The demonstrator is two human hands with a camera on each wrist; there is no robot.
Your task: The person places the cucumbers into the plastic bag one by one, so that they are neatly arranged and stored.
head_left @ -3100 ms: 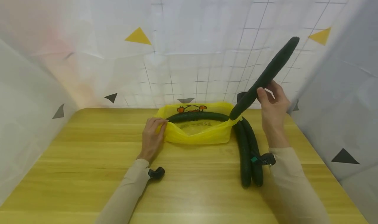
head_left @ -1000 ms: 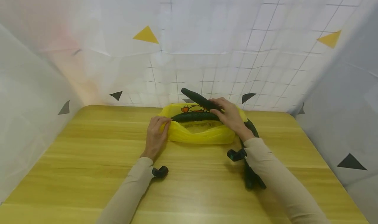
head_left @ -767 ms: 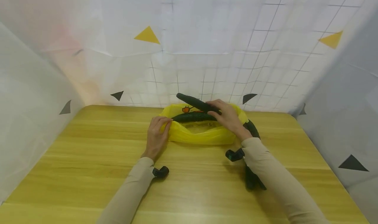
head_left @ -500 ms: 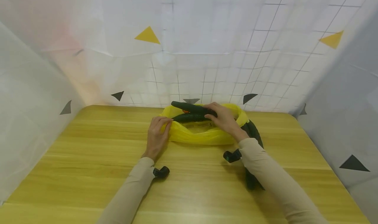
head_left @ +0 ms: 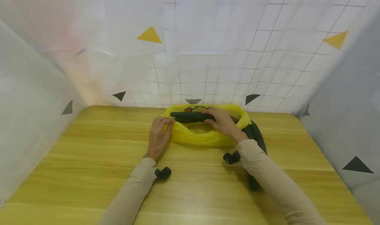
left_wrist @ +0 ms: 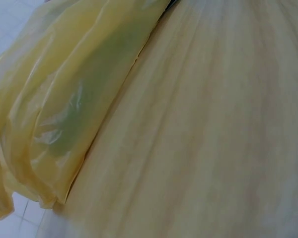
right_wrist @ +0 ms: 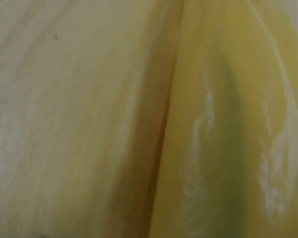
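One cucumber [head_left: 187,115], clasped by right hand [head_left: 223,122], lay inside mouth of yellow bag [head_left: 205,140], far on bench [head_left: 74,159]; left hand [head_left: 158,136] pinched left rim, presumably keeping mouth spread; other cucumbers [head_left: 258,136] lay right, outside.

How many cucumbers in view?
4: one cucumber in the right hand, a second in the yellow bag, a third and fourth outside, beside its right end. More may be hidden.

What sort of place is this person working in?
Probably a makeshift recording booth: white sheeting rises around three sides of a wood-grain table, and triangle markers dot the sheeting.
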